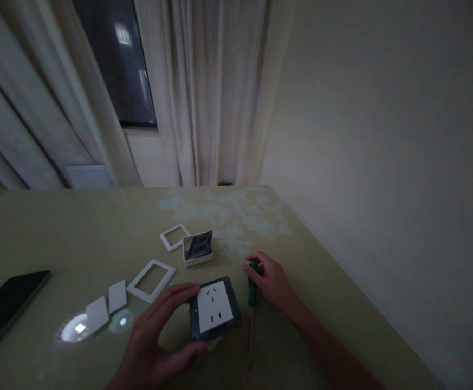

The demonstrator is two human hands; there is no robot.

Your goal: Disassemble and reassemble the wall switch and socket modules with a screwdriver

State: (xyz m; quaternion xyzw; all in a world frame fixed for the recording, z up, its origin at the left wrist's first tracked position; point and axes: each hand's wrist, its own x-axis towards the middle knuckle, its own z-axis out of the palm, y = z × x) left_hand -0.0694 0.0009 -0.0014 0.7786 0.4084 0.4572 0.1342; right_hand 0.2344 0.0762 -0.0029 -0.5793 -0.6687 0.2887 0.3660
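Note:
A dark socket module with a white face (215,310) lies on the table near me. My left hand (161,338) grips its left edge between thumb and fingers. To its right lies a screwdriver with a green handle (253,292), its shaft pointing toward me. My right hand (272,281) is curled over the top of the handle, fingers closed around it.
On the greenish table (77,233) lie a larger white frame (150,279), a smaller white frame (174,236), a white box with a dark part in it (198,249), two white cover plates (107,306) and a dark tablet (4,311) at far left. Wall right, curtains behind.

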